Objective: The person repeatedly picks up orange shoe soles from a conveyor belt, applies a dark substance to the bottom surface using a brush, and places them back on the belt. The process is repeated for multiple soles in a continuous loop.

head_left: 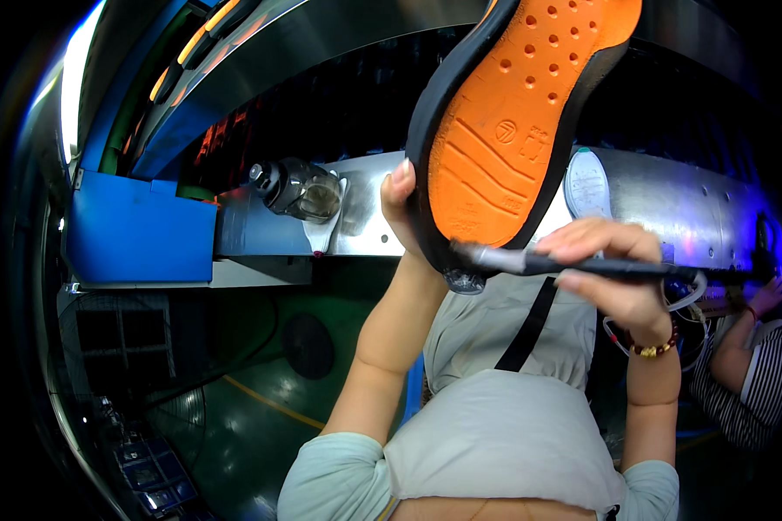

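Observation:
A shoe sole [487, 165] with an orange inner face and a raised black rim is held up in front of me, its upper end cut off by the picture's top. My left hand [400, 204] grips its left edge near the lower end, fingers partly hidden behind it. Between the thumb and fingers of my right hand [613, 265] is a dark-handled brush [573, 262]. Its bristle tip touches or nearly touches the black rim at the sole's lower end. A shiny, clear-looking patch [465, 280] shows on that end of the rim.
Behind the sole runs a metal bench [365, 187]. A dark translucent bottle [300, 187] lies or leans there, and a pale sole-shaped piece [587, 184] rests farther right. A blue machine housing [143, 230] stands at left. Another person's hand [767, 297] and striped clothing appear at far right.

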The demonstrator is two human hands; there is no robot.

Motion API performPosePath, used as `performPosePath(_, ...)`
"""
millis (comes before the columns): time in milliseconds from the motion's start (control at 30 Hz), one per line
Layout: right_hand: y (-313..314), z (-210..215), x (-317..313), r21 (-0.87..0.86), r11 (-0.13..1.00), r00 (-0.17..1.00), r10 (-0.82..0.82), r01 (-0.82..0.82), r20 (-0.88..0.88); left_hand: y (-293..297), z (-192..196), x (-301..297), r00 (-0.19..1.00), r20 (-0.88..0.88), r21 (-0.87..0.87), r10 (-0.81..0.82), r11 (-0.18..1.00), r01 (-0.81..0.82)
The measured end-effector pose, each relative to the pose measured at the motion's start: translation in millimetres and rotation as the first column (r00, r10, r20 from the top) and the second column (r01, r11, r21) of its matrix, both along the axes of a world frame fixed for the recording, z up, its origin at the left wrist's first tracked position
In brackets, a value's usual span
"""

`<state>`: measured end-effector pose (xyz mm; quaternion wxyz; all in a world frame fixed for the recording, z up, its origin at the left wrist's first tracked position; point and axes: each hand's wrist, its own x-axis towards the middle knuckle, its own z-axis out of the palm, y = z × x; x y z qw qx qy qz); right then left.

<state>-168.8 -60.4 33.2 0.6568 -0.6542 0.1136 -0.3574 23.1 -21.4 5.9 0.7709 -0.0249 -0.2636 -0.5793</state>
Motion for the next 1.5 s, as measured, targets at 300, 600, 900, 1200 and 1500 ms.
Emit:
performPosePath(300,-9,13,-12,-0.255,0.965,0.995,0.041,-0.063,-0.087,4,5,8,0.958,0.023,0.345,-0.286,0.902,0.261)
performPosePath(600,-36,6,-12,-0.34,0.84,0.899,0.342,-0.423,-0.273,9,21,2,0.784,0.158,0.841,-0.601,0.498,0.212)
performPosePath(900,-47,-1,-27,-0.336,0.849,0.893,0.296,-0.408,-0.338,20,16,14,0.768,0.121,0.805,-0.63,0.514,0.295)
performPosePath(1200,-53,-6,-34,-0.422,0.869,0.927,0.099,-0.258,-0.363,30,-12,33,0.868,0.16,0.846,-0.47,0.518,0.124)
performPosePath(1500,-16,37,-23,-0.363,0.928,0.993,0.053,-0.088,-0.105,21,-41,39,0.904,-0.096,0.539,-0.417,0.742,0.399)
